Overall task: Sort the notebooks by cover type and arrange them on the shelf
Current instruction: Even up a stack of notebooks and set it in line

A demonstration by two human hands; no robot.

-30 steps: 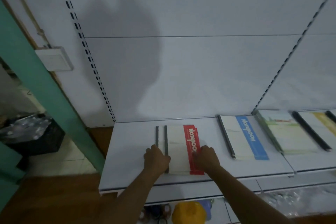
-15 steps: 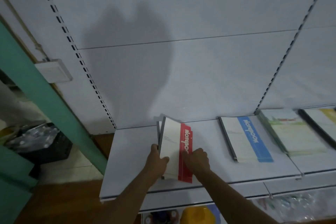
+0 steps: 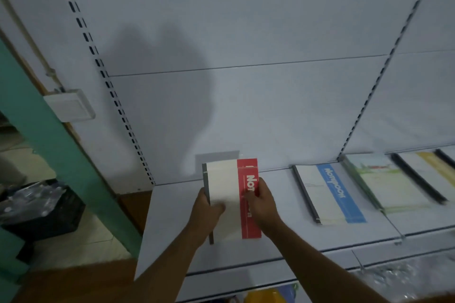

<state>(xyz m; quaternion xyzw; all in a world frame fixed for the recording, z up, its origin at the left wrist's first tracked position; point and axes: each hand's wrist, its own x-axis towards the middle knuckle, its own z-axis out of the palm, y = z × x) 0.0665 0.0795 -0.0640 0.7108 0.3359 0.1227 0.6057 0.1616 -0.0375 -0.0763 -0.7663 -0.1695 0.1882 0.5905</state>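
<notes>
I hold a small stack of cream notebooks with a red band (image 3: 229,192) raised off the white shelf (image 3: 172,233), tilted up toward the back panel. My left hand (image 3: 206,211) grips the dark spine edge with the thumb on the cover. My right hand (image 3: 262,200) grips the red side. A cream notebook with a blue band (image 3: 330,194) lies flat on the shelf to the right. Further right lies a green-toned notebook (image 3: 384,184), then a yellow-toned one (image 3: 428,172) with a black spine.
White back panel (image 3: 246,106) with slotted uprights rises behind the shelf. A green post (image 3: 49,145) and a black crate (image 3: 41,209) stand at the left on the floor. A yellow object (image 3: 266,296) shows on the shelf below.
The red-band notebooks lay flat on the shelf a second ago; both hands have gathered them into one stack and lifted it upright off the shelf.
</notes>
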